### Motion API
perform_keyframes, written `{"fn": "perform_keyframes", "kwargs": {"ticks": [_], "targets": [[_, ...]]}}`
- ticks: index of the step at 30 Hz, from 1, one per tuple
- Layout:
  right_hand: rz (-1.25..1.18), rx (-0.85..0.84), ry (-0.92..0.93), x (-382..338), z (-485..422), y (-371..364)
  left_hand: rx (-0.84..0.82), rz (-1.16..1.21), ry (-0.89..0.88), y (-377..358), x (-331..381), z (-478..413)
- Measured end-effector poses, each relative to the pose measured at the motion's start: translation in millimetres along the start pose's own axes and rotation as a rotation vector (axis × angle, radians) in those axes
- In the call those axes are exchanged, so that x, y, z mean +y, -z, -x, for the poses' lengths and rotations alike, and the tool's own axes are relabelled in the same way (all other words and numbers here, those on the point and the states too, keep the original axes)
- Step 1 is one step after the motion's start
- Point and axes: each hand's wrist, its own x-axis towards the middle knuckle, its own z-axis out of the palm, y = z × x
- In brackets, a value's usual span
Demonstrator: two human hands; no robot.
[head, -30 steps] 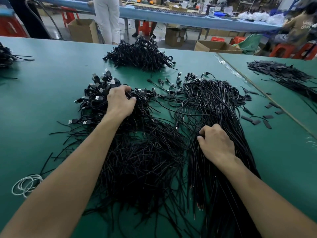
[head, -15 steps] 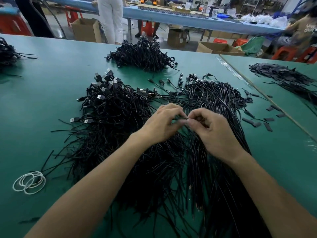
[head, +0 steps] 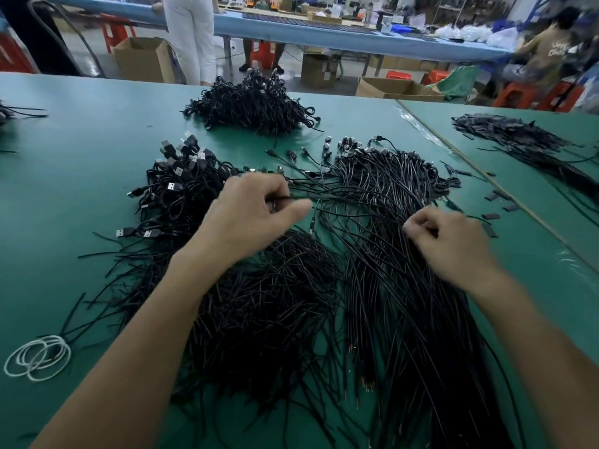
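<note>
My left hand (head: 249,218) pinches one black cable (head: 321,196) to pull it free of the pile (head: 405,286). My right hand (head: 453,244) is curled up; I cannot tell what it holds.

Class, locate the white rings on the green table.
In the head view, the white rings lie at the green table's near left, outside the left forearm, by stray cable ends.
</note>
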Motion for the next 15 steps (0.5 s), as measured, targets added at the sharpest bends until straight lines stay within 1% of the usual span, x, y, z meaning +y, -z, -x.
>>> {"fn": "perform_keyframes", "kwargs": {"ticks": [2, 3, 4, 6, 9, 11, 13, 15], "targets": [[0.044, -0.227, 0.048, -4.6, 7.1, -3.8, -0.146, 0.110, 0.018, -1.3, 1.2, 8.3], [0.036, -0.294, 0.084, -9.5, 11.8, -5.5, -0.178, 0.144, 0.015, -2.8, 1.7, 12.3], [0.016, -0.321, 0.118, -15.3, 15.8, -6.9, -0.196, 0.165, 0.009, -4.3, 1.6, 15.5], [-0.007, -0.295, 0.165, -26.1, 21.6, -11.7, -0.233, 0.188, 0.014, -6.1, 1.9, 20.5], [0.047, -0.164, 0.256, -44.9, 26.3, -13.3, -0.338, 0.175, 0.032, -7.0, 5.3, 23.4], [0.085, -0.125, 0.357, -57.3, 27.6, -12.9, -0.402, 0.145, 0.023, -7.8, 8.4, 24.6], [0.136, -0.143, 0.472, -68.1, 26.9, -12.3, -0.449, 0.134, 0.001, -7.9, 11.6, 26.8], [0.082, -0.245, 0.486, -75.0, 25.5, -11.7, -0.436, 0.147, -0.020, -6.8, 13.4, 28.6]]}}
